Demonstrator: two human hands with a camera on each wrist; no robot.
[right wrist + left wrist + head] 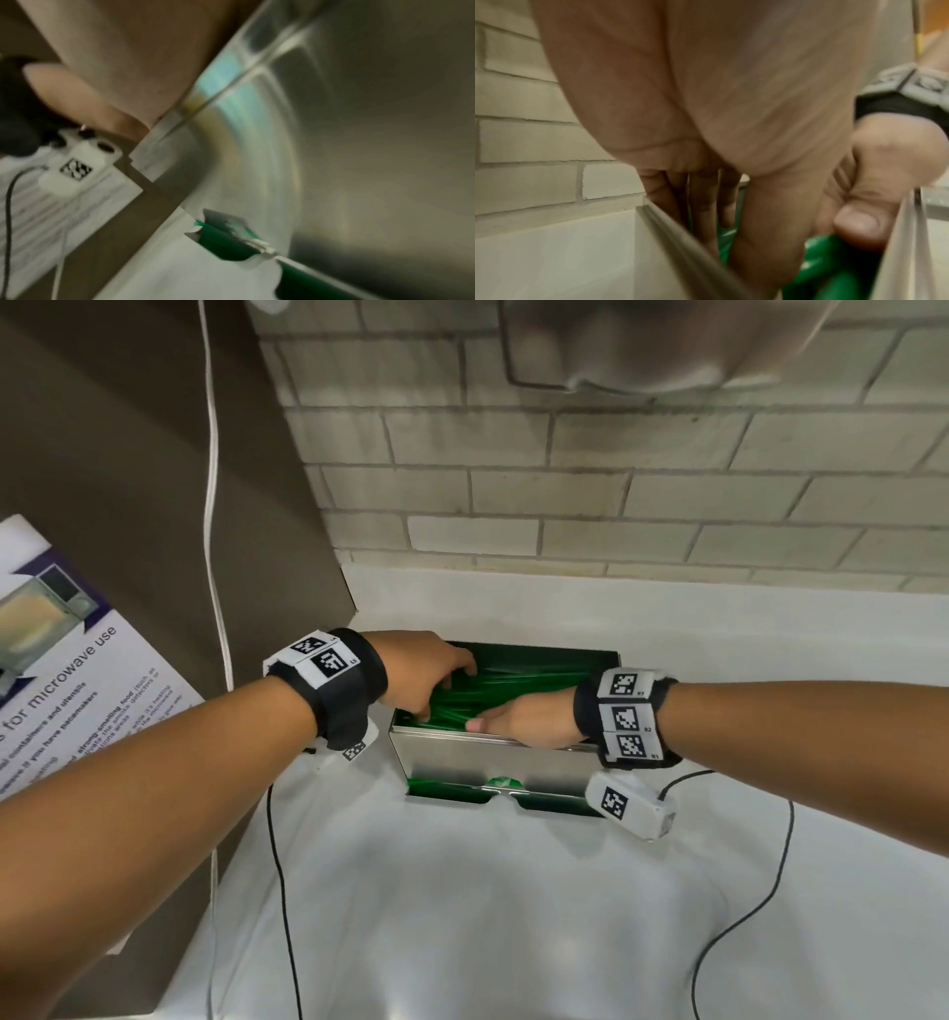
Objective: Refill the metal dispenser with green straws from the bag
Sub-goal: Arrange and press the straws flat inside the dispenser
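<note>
The open-topped rectangular brushed-metal dispenser [462,760] stood on the white worktop [462,916], near the pale brick wall [667,495] at the far side; a heap of long green plastic straws [493,698] lay lengthwise inside it, and more green showed through the cut-out slot along its near bottom edge. Both hands were down in the open top. The left hand [426,675] reached in from the left end, its fingers [703,203] extended downward among the straws and its thumb beside them; whether they had closed round any straws could not be told. The right hand [524,719] came in from the right along the near wall of the box, lying on the straws, its thumb pressed on the green bundle in the left wrist view; how far its fingers curled under or round the straws could not be told. The right wrist view was blurred, showing mostly the dispenser's metal front and the green slot. A black cable [282,891] and a white cable [213,505] ran at the left; a printed microwave-use notice [61,670] lay on the brown surface at the far left. The bag was not seen clearly in any view.
</note>
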